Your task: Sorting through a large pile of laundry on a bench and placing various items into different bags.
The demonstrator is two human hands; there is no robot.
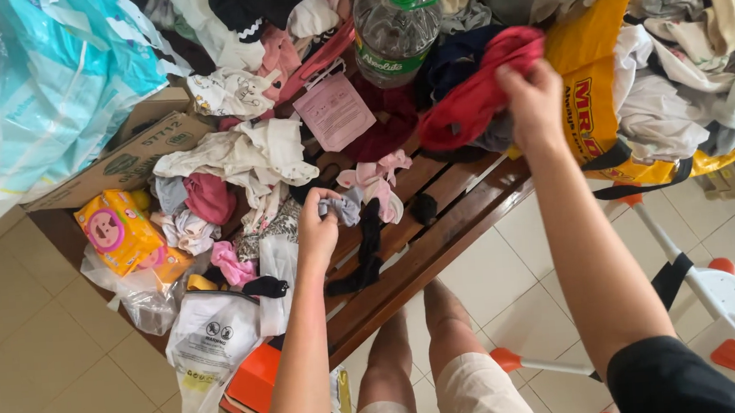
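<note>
Taking the wooden slatted bench (438,227) as landmark: at its far left end a cardboard box (135,149) is lying under a pale blue plastic bag (56,73), with an orange packet (117,230) just in front of the box. Toward the bench's middle, the left hand (317,227) is being held curled, its fingertips pinching a small grey cloth (342,206) that is lying to the hand's right, touching a black sock (368,245) whose long axis is running toward the near bench edge. Right of centre, above the far slats, a red garment (476,95) is being gripped in the closed right hand (534,104), its length trailing left toward a clear plastic bottle (394,28). Bare slats are showing only near the front edge; beyond it, open tiled floor.
</note>
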